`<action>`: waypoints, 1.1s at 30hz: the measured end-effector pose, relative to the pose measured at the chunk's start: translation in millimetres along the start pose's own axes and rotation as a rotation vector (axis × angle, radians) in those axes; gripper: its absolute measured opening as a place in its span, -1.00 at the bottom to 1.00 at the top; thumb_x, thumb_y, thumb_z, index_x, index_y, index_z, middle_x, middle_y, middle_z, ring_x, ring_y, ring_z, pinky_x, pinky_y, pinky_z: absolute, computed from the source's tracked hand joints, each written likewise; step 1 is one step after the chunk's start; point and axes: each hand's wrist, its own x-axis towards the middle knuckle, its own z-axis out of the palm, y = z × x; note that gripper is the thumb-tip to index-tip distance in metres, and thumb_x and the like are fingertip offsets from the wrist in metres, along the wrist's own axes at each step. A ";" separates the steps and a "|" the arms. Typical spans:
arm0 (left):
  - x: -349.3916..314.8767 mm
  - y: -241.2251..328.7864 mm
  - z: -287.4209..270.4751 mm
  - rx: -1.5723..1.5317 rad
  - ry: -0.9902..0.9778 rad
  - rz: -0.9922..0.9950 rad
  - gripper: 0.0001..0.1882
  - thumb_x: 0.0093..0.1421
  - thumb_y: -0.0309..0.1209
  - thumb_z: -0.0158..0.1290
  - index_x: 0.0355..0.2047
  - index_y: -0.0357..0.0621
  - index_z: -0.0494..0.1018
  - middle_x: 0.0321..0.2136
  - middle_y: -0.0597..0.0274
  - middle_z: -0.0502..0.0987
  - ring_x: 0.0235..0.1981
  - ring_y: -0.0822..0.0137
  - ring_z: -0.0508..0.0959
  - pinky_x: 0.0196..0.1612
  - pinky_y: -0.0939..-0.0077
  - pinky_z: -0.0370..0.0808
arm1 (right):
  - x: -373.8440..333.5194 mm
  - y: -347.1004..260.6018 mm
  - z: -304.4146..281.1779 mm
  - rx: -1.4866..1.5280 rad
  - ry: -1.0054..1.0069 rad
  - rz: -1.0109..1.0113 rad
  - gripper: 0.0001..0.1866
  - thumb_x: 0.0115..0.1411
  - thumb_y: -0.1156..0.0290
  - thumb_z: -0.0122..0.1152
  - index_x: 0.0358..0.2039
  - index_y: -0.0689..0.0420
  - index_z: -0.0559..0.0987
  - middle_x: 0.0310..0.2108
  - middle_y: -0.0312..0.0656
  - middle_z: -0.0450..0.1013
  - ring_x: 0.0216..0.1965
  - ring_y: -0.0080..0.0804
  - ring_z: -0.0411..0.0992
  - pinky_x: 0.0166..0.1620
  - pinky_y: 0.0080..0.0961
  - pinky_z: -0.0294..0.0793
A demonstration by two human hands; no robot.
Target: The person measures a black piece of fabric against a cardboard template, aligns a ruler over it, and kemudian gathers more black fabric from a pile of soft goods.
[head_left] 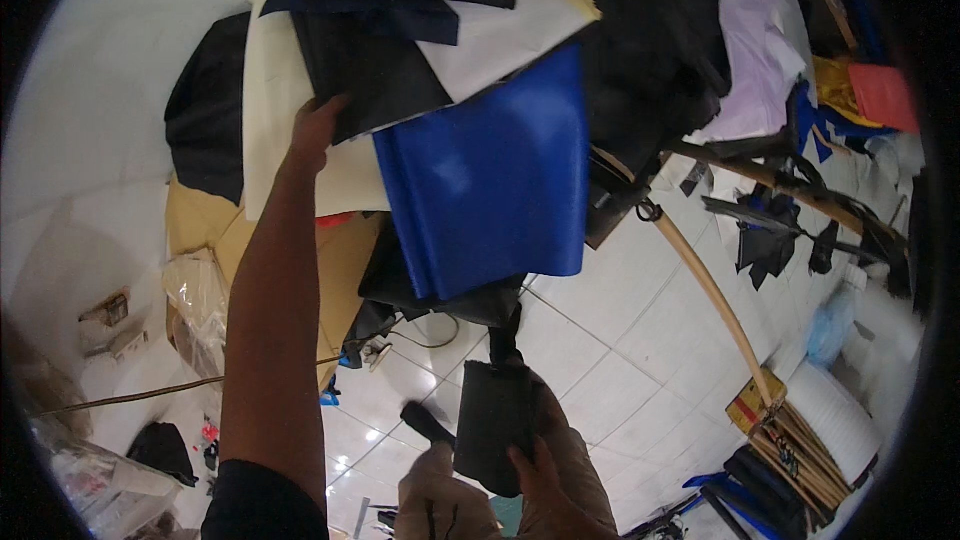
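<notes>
My left arm reaches far forward, and my left hand (316, 130) is closed on the lower left corner of a black sheet of material (375, 75). Low down in front of my legs, my right hand (538, 475) grips a dark, roughly rectangular piece of material (495, 420), thumb on top of it. Beside the black sheet, a glossy blue sheet (490, 170) hangs over the front of the pile. Cream sheeting (268, 110) and a white sheet with a frayed yellowish edge (510, 40) lie around and beneath the black one.
More black material (650, 50) and a lilac sheet (755, 50) lie at the far right. A long wooden pole (715, 295) slants towards bundled sticks (805, 455) and a white roll (835, 420). Cardboard (210, 225) and clear plastic (195, 290) stand at left, above white floor tiles (610, 380).
</notes>
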 end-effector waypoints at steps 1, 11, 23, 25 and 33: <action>-0.1 1.5 -0.6 -0.025 -0.025 0.049 -0.32 0.10 -0.22 0.21 0.12 -0.47 0.34 -0.05 -0.05 0.55 -0.08 0.17 0.56 0.04 0.31 0.44 | -0.5 3.1 1.5 -0.036 0.011 -0.003 -0.44 0.26 0.17 0.20 0.14 0.25 0.38 -0.03 0.02 0.48 0.00 -0.18 0.45 0.08 -0.31 0.39; -2.6 9.1 -16.1 -0.283 -0.215 0.082 -0.36 0.09 -0.38 0.16 0.15 -0.43 0.28 -0.04 -0.09 0.52 -0.11 0.13 0.58 0.00 0.31 0.51 | -1.5 63.2 64.1 -0.118 0.095 0.135 -0.40 0.25 0.21 0.21 0.18 0.32 0.34 0.02 0.04 0.47 0.05 -0.17 0.43 0.12 -0.32 0.36; -75.0 3.6 -27.6 -0.493 -0.259 -0.117 -0.35 0.08 -0.45 0.13 0.21 -0.24 0.23 0.03 -0.03 0.44 -0.02 0.10 0.51 0.02 0.17 0.52 | -12.2 70.7 121.1 0.186 0.034 0.037 -0.51 0.27 0.35 0.19 0.17 0.26 0.38 -0.05 -0.14 0.50 -0.03 -0.39 0.42 0.06 -0.44 0.39; -92.9 -0.7 -29.4 -0.507 -0.276 -0.132 -0.34 0.08 -0.42 0.14 0.22 -0.24 0.23 0.04 -0.01 0.44 -0.01 0.12 0.51 0.04 0.20 0.50 | -6.1 79.6 120.5 0.291 0.018 0.023 -0.51 0.27 0.35 0.20 0.17 0.25 0.38 -0.05 -0.14 0.50 -0.04 -0.39 0.43 0.06 -0.43 0.39; -196.3 -29.0 -58.1 -0.399 -0.063 -0.097 -0.35 0.04 -0.40 0.16 0.16 -0.33 0.29 0.02 0.00 0.49 -0.01 0.15 0.52 0.11 0.32 0.42 | -12.2 -19.3 78.9 0.240 0.111 -0.119 -0.58 0.29 0.32 0.18 0.09 0.24 0.42 -0.11 -0.12 0.50 -0.11 -0.35 0.44 0.00 -0.38 0.42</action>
